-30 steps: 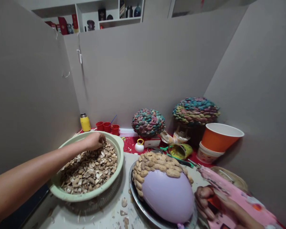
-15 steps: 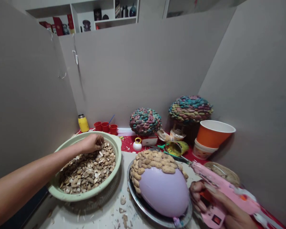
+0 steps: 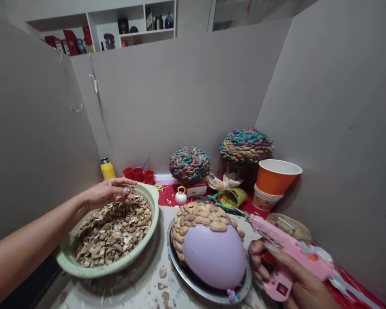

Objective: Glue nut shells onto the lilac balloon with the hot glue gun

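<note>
Lilac balloon (image 3: pixel 214 257), in the head view, sits in a metal dish (image 3: pixel 190 286); the glue gun (image 3: pixel 287 244) gripped by the right hand (image 3: pixel 304 279) could, if hot, burst it on contact. Left hand (image 3: pixel 107 191): fingers slightly parted above the basket (image 3: pixel 155 229); I cannot tell whether they pinch a shell.

Craft workspace with glue gun (image 3: pixel 297 253)

We see dim, diffuse light, soft shadow beneath the green basin (image 3: pixel 96 271), stretched edges and, perhaps, a slightly blurred left hand (image 3: pixel 107 192).
</note>
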Action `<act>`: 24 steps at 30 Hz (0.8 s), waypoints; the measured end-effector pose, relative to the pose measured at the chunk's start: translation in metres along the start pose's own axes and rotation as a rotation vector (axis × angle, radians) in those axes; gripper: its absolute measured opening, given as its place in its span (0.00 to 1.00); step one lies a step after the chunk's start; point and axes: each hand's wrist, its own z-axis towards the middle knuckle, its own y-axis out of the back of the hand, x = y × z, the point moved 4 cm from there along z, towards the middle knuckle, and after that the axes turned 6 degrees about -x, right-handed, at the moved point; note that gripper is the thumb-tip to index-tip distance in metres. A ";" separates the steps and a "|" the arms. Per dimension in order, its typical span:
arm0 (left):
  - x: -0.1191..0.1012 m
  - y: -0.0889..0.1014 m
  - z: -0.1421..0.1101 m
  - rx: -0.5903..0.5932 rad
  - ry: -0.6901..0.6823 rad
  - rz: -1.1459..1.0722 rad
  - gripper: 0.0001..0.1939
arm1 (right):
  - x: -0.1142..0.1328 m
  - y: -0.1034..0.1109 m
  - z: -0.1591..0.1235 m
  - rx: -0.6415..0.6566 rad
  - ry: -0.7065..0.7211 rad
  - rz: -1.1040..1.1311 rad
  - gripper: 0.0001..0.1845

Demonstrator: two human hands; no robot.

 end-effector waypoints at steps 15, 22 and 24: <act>-0.017 -0.035 -0.023 -0.168 -0.068 0.207 0.11 | 0.004 -0.006 -0.005 0.024 -0.002 0.016 0.17; -0.020 -0.016 -0.019 -0.271 -0.090 0.365 0.14 | 0.007 -0.007 -0.006 0.006 0.005 -0.005 0.19; -0.023 -0.018 -0.019 -0.246 -0.078 0.344 0.13 | 0.008 -0.009 -0.008 0.015 0.010 -0.012 0.19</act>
